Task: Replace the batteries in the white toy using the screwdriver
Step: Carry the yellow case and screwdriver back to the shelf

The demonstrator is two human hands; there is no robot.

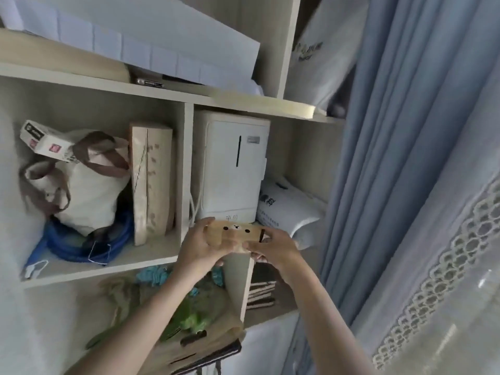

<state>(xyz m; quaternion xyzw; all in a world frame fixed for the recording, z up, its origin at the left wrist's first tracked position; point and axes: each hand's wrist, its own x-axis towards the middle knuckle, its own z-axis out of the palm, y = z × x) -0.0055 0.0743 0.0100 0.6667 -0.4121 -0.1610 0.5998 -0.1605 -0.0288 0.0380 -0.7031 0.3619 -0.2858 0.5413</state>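
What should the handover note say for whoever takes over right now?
Left hand: gripping the left end of a tan bear-face case.
Right hand: gripping its right end, by the dark mark there.
The case is held in front of the middle shelf, just below the white appliance.
No white toy, screwdriver or batteries visible in this view.
Done: nothing on the toy that can be seen.
Left: find out what the case holds, locate toy and screwdriver, open the battery cover, swap batteries, close up.

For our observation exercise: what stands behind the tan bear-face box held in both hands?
Directly behind the bear-face box stands a white appliance on the shelf. The box hides the appliance's base.
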